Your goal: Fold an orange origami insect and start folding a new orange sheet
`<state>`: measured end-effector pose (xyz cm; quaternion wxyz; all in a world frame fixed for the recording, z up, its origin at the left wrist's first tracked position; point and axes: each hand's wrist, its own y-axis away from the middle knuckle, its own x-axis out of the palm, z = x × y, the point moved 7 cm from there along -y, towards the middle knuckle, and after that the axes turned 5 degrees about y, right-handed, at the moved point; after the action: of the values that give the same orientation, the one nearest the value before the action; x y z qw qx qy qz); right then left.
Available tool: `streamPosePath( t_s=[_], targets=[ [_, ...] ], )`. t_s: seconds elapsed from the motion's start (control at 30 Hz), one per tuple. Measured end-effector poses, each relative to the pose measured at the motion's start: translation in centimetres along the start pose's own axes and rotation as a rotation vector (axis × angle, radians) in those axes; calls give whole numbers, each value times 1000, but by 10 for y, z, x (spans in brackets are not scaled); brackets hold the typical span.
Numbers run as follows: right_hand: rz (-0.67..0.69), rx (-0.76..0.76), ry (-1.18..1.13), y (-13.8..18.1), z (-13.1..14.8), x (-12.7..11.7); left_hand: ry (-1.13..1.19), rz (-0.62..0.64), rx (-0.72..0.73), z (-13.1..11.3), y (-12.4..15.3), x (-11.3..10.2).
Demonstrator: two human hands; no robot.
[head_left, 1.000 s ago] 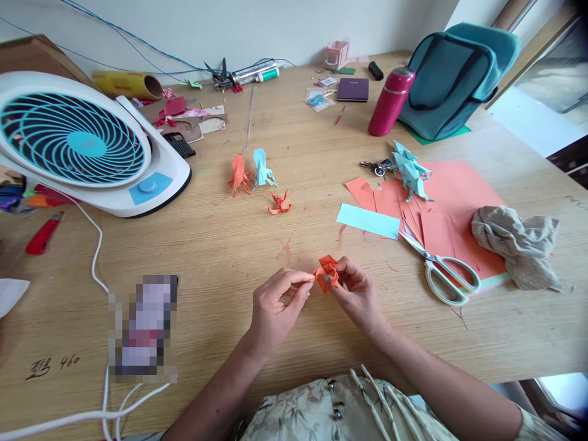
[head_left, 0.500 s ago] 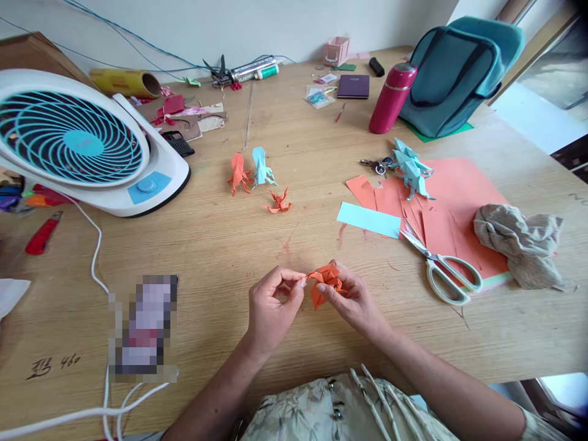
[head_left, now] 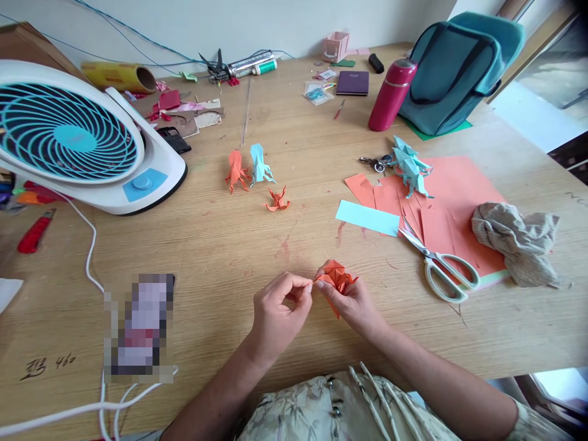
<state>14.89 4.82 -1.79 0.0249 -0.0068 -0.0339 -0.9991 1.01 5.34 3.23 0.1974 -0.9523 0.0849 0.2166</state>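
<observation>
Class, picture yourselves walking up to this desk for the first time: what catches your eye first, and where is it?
At the near edge, the left hand and right hand pinch a small orange fold between them. A big white and teal fan fills the far left. A teal bag stands at the far right, beside a pink bottle.

The pen marking "460" stands on the wooden table [head_left: 215, 245].

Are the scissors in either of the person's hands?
No: the scissors lie on the orange sheets, while the left hand and right hand both pinch a folded orange paper.
</observation>
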Motion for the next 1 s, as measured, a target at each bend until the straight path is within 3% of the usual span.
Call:
streamPosePath(
  t_s=[0.17,0.3,0.5,0.8,1.0],
  targets=[
    [-3,-128,208,3,6,-1,-104,12,82,-6,0,0],
    [10,-194,344,4,12,0,-120,48,53,-4,0,1],
    [39,-266,455,4,17,2,-150,136,14,0,-1,4],
    [78,-333,561,8,14,6,-269,242,66,0,1,10],
    [26,-182,361,2,6,-3,-87,178,-18,3,-2,7]
  ],
)
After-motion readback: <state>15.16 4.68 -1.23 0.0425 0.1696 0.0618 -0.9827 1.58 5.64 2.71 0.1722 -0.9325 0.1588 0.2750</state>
